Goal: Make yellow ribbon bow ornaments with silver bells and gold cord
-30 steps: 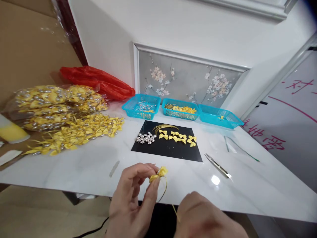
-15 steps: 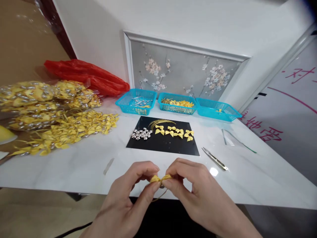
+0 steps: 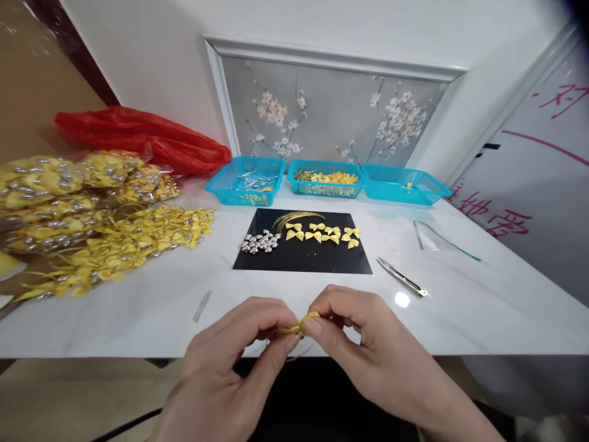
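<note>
Between my fingertips, just over the table's front edge, is a yellow ribbon bow (image 3: 301, 325). My left hand (image 3: 243, 356) pinches its left side with thumb and forefinger. The right side is pinched by my right hand (image 3: 359, 331). A thin gold cord (image 3: 299, 356) loops below the bow, and a small bead at its middle is mostly covered by my fingers. Beyond my hands lies a black mat (image 3: 294, 261) bearing silver beads (image 3: 261, 242), several more yellow bows (image 3: 331, 235) and a bundle of gold cords (image 3: 294, 218).
Thread snips (image 3: 402, 278) lie right of the mat. Three blue baskets, left (image 3: 246, 197), middle (image 3: 324, 188) and right (image 3: 405, 195), stand along the wall. Finished-looking yellow beaded strands (image 3: 133, 245) pile up at left, before a red bag (image 3: 142, 138).
The bow has turned between my fingers, so its loops look narrower and more edge-on. Both hands keep their pinch. The camera view has shifted slightly.
</note>
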A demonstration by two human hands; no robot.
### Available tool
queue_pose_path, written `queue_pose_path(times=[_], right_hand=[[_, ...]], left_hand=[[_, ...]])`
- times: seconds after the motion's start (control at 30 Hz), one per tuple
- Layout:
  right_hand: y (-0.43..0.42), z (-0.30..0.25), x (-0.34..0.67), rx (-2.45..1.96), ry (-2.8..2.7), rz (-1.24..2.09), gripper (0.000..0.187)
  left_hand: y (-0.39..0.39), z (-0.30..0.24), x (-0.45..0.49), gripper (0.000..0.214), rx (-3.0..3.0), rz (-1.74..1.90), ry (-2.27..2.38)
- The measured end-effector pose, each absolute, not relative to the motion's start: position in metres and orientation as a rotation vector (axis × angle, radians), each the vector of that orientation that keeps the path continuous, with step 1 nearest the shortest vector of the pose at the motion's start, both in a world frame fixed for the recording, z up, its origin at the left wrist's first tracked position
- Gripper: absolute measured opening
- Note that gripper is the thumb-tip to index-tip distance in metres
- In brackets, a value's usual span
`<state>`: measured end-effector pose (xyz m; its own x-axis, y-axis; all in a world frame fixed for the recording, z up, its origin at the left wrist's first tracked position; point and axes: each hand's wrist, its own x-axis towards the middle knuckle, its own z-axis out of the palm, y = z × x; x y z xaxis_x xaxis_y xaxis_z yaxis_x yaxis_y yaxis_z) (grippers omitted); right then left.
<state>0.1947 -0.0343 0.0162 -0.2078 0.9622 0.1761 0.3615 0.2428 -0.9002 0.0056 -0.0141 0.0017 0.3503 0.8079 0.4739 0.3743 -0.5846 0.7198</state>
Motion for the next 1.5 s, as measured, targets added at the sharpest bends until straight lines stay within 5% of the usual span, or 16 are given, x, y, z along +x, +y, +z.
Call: queue_pose_path(times=[1.5], right_hand=[[-0.035,0.016,0.186,-1.223,-1.633,0.866,0.020]], left_hand=[[-0.008,0.020,0.016,0.015,1.940,1.250,1.106]])
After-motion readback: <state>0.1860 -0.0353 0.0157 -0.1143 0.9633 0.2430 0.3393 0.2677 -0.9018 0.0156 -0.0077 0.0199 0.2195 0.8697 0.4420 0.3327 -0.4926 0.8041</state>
